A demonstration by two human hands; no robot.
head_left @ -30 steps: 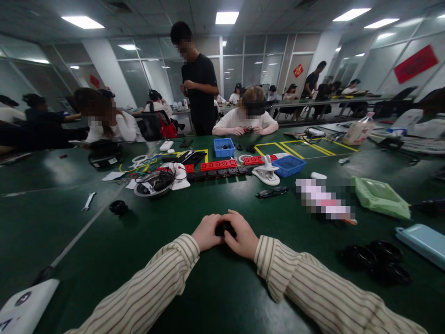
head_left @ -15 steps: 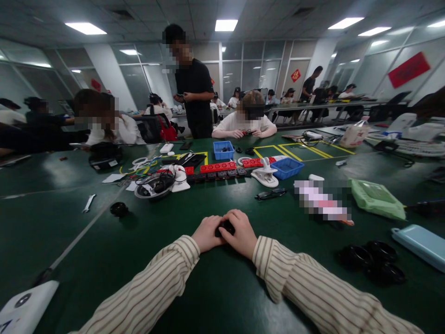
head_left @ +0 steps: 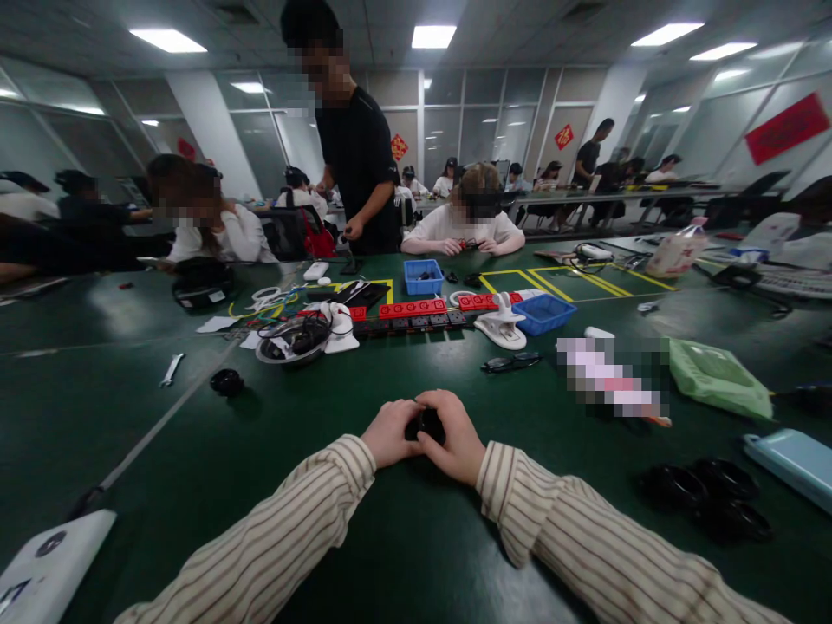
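Note:
A small black round part, largely covered by fingers, is gripped from both sides just above or on the green table; I cannot tell whether it touches the surface. My left hand is closed on its left side. Over its right side and top curls my right hand, its thumb across the near face. Off to the right lie several black ring-shaped parts, hollow in the middle. Another black round part rests by itself on the left.
Beyond my hands are glasses, a white clip stand, red power strips, a blue bin and a cable-filled bowl. A wrench lies left, a green wipes pack right. A person stands across the table.
Both hands keep their grip on the black part, with slightly more of it showing. The standing person has leaned forward and lowered a hand toward the table. My view has shifted slightly.

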